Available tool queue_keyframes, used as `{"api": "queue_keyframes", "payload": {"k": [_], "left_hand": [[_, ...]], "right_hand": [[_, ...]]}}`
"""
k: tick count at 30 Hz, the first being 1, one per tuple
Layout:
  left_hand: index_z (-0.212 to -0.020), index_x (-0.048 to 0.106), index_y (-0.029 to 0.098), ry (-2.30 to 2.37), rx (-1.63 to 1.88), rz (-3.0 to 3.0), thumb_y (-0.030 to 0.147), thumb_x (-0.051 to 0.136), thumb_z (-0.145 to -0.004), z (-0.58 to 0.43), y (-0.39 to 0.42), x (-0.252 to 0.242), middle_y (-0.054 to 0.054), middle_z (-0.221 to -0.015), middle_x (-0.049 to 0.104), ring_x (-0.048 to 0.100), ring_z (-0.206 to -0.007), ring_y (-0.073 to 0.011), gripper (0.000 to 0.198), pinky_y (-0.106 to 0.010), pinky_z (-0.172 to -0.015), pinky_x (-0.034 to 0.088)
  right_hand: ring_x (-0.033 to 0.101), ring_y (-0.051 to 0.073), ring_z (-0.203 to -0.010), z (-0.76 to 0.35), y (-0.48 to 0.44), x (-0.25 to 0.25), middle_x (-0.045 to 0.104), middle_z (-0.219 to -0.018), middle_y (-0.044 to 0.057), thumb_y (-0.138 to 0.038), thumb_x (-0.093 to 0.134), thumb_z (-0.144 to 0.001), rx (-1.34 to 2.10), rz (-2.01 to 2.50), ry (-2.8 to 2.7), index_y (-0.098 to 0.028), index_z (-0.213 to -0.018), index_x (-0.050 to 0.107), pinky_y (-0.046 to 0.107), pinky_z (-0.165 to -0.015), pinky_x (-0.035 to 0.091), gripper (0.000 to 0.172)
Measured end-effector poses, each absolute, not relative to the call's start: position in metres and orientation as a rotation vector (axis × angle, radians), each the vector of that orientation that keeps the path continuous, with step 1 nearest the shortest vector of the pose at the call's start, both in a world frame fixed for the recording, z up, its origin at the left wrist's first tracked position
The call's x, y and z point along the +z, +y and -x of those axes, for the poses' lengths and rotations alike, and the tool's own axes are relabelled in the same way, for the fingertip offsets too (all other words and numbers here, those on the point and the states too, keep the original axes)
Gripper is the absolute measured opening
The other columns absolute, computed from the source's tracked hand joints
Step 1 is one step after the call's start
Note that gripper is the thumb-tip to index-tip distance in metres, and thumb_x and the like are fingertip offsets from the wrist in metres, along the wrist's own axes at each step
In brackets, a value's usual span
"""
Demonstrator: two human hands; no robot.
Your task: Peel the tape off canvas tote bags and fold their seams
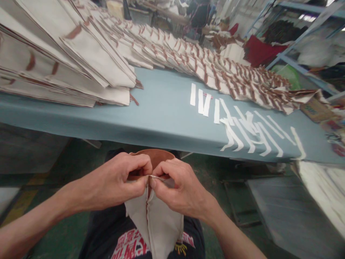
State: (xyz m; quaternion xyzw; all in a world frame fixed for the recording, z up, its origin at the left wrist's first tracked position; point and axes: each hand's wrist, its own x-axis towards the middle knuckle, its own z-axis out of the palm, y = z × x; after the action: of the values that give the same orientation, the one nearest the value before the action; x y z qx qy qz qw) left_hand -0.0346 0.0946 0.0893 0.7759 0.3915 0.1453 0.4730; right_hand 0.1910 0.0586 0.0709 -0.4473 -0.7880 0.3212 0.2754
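A cream fabric piece [164,223] with a brown-edged seam down its middle hangs over my lap. At its upper edge, my left hand [132,178] pinches the material just left of the seam. My right hand [172,181] grips the same edge right beside it, so the two thumbs almost meet at the seam. Behind the knuckles curves a brown leather-like part [157,156], and whether it is joined to the fabric cannot be made out. Most of the gripped edge is covered by my fingers.
On the blue-grey table [151,104] lie several white strips [217,111]. A tall stack of cream pieces [88,46] stands at the left. Long overlapping rows of brown-trimmed cream pieces [215,72] run along the back. Blue metal shelving [293,59] rises at the right.
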Motion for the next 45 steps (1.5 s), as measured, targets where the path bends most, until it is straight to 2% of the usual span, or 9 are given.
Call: {"api": "queue_keyframes", "payload": {"k": [7, 13, 18, 26, 31, 36, 39, 43, 45], "left_hand": [[-0.070, 0.052, 0.023, 0.970, 0.404, -1.754, 0.027, 0.057, -0.080, 0.032, 0.092, 0.091, 0.007, -0.063, 0.048, 0.040, -0.058, -0.0106, 0.013, -0.022, -0.051, 0.030], [-0.075, 0.053, 0.024, 0.867, 0.405, -1.270, 0.039, 0.068, -0.080, 0.034, 0.088, 0.083, 0.011, -0.059, 0.042, 0.030, -0.051, -0.0080, 0.022, -0.019, -0.045, 0.023], [-0.075, 0.058, 0.021, 0.856, 0.416, -1.251, 0.037, 0.072, -0.080, 0.031, 0.086, 0.082, 0.009, -0.061, 0.047, 0.033, -0.052, -0.0074, 0.022, -0.017, -0.045, 0.025], [-0.072, 0.058, 0.021, 1.000, 0.412, -1.235, 0.041, 0.072, -0.076, 0.028, 0.085, 0.083, 0.009, -0.059, 0.045, 0.033, -0.051, -0.0073, 0.025, -0.015, -0.044, 0.026], [-0.069, 0.055, 0.023, 1.078, 0.449, -1.168, 0.046, 0.070, -0.071, 0.026, 0.084, 0.077, 0.010, -0.056, 0.044, 0.032, -0.048, -0.0072, 0.028, -0.015, -0.041, 0.026], [-0.077, 0.059, 0.022, 1.052, 0.393, -1.198, 0.049, 0.073, -0.078, 0.033, 0.087, 0.076, 0.011, -0.059, 0.044, 0.030, -0.049, -0.0072, 0.030, -0.015, -0.042, 0.025], [-0.080, 0.061, 0.020, 0.985, 0.322, -1.285, 0.047, 0.074, -0.083, 0.039, 0.093, 0.081, 0.009, -0.062, 0.047, 0.033, -0.053, -0.0082, 0.030, -0.016, -0.044, 0.027], [-0.082, 0.065, 0.019, 0.942, 0.255, -1.462, 0.036, 0.070, -0.086, 0.046, 0.102, 0.085, 0.006, -0.071, 0.056, 0.046, -0.063, -0.0114, 0.018, -0.018, -0.053, 0.037], [-0.082, 0.066, 0.019, 0.930, 0.226, -1.594, 0.029, 0.066, -0.086, 0.049, 0.105, 0.085, 0.006, -0.072, 0.056, 0.046, -0.065, -0.0114, 0.010, -0.019, -0.055, 0.035]], "right_hand": [[0.062, 0.020, -0.069, -0.185, 0.058, 0.070, 0.070, -0.072, 0.002, -0.018, 0.065, -0.090, 0.683, 1.201, -2.131, -0.023, -0.079, 0.064, 0.035, -0.074, 0.043, 0.012], [0.057, 0.018, -0.070, -0.185, 0.062, 0.070, 0.062, -0.071, -0.002, -0.020, 0.061, -0.089, 0.903, 1.099, -2.052, -0.025, -0.077, 0.055, 0.033, -0.075, 0.043, 0.014], [0.055, 0.018, -0.074, -0.192, 0.064, 0.069, 0.061, -0.076, -0.002, -0.027, 0.060, -0.093, 1.070, 1.012, -2.019, -0.025, -0.080, 0.054, 0.033, -0.074, 0.041, 0.014], [0.054, 0.018, -0.070, -0.181, 0.061, 0.070, 0.058, -0.070, -0.002, -0.030, 0.065, -0.085, 0.956, 1.160, -2.041, -0.026, -0.075, 0.049, 0.033, -0.073, 0.039, 0.019], [0.053, 0.018, -0.070, -0.178, 0.064, 0.066, 0.058, -0.071, -0.003, -0.033, 0.068, -0.085, 0.979, 1.217, -2.018, -0.025, -0.075, 0.051, 0.033, -0.074, 0.038, 0.021], [0.051, 0.015, -0.067, -0.183, 0.067, 0.062, 0.058, -0.071, -0.005, -0.031, 0.071, -0.091, 1.223, 1.219, -1.937, -0.023, -0.078, 0.058, 0.031, -0.073, 0.037, 0.020], [0.049, 0.013, -0.065, -0.184, 0.067, 0.062, 0.056, -0.069, -0.006, -0.028, 0.073, -0.092, 1.282, 1.213, -1.940, -0.022, -0.076, 0.060, 0.030, -0.071, 0.035, 0.022], [0.050, 0.013, -0.067, -0.182, 0.069, 0.065, 0.056, -0.069, -0.007, -0.023, 0.077, -0.092, 1.299, 1.204, -1.985, -0.021, -0.074, 0.058, 0.029, -0.069, 0.032, 0.025], [0.050, 0.013, -0.069, -0.182, 0.070, 0.067, 0.056, -0.070, -0.007, -0.022, 0.078, -0.091, 1.292, 1.228, -2.016, -0.021, -0.074, 0.057, 0.029, -0.070, 0.032, 0.027]]}}
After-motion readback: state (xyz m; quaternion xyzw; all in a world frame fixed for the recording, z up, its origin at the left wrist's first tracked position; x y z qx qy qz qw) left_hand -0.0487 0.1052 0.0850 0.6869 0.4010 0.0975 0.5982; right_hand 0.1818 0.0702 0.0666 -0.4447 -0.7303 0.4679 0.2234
